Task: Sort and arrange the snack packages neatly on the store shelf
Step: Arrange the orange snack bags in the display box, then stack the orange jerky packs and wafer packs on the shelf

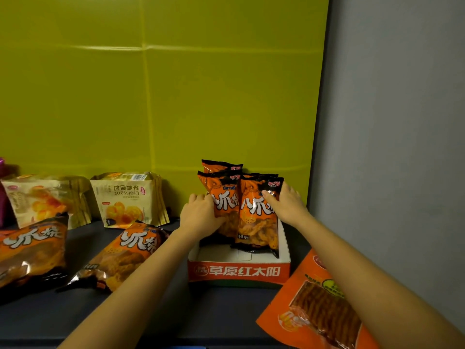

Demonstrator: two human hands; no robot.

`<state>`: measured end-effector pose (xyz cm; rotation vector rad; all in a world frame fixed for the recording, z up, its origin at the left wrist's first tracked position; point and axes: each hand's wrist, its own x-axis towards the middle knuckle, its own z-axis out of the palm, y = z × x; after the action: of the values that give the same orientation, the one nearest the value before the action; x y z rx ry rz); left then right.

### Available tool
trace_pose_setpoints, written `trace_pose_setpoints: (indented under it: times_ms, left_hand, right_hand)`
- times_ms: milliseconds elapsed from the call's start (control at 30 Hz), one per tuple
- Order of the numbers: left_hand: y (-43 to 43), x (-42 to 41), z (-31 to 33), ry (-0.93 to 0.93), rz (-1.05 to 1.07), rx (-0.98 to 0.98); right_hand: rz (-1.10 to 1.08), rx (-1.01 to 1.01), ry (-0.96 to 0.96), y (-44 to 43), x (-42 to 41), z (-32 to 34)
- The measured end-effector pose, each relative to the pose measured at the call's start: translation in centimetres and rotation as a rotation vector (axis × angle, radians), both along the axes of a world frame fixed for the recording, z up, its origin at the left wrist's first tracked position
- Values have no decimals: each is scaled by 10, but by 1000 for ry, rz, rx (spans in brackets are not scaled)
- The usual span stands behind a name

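Several orange-and-black snack bags (pixel 254 217) stand upright in a white display box with a red front (pixel 239 272) on the dark shelf. My left hand (pixel 198 215) grips the left edge of the standing bags. My right hand (pixel 286 202) clasps the front right bag from its right side. Two more of the same orange bags lie flat on the shelf, one in the middle (pixel 120 255) and one at the far left (pixel 30 253).
Two stacks of pale croissant packs (pixel 128 200) (pixel 42 200) stand against the yellow-green back wall. An orange pack of spicy strips (pixel 319 308) lies at the front right. A grey side wall (pixel 392 147) closes the shelf on the right.
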<state>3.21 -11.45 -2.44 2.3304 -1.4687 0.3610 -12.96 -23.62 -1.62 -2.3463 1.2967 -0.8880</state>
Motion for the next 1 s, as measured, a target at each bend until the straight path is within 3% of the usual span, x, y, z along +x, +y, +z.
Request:
trace_pose_setpoints:
  times_ms: [100,200,300,400,533,667,767,867,1000]
  left_hand:
    - [8,-3,5,47,32,3]
    - [29,-12,11,-7,20,-138]
    - [54,-27,11,-152,-129,-378]
    - [81,-52,5,-163,-291,-535]
    - [101,-83,-13,39,-422,-396]
    - [99,-100,-36,144,-453,-168]
    - [91,-106,-50,255,-464,-3]
    - [87,-111,-55,413,-496,27]
    - [84,-118,-55,476,-482,68]
  right_hand:
    - [25,18,63,10,-14,7]
    - [34,-79,66,27,-45,17]
    - [44,-129,68,49,-94,20]
    - [-21,-100,11,72,-146,13]
    - [-235,21,-14,91,-199,-19]
    - [-267,188,108,106,-209,-52]
    - [-245,177,134,115,-203,-64]
    - [-262,153,111,111,-198,-74]
    - [-337,60,41,107,-196,-80]
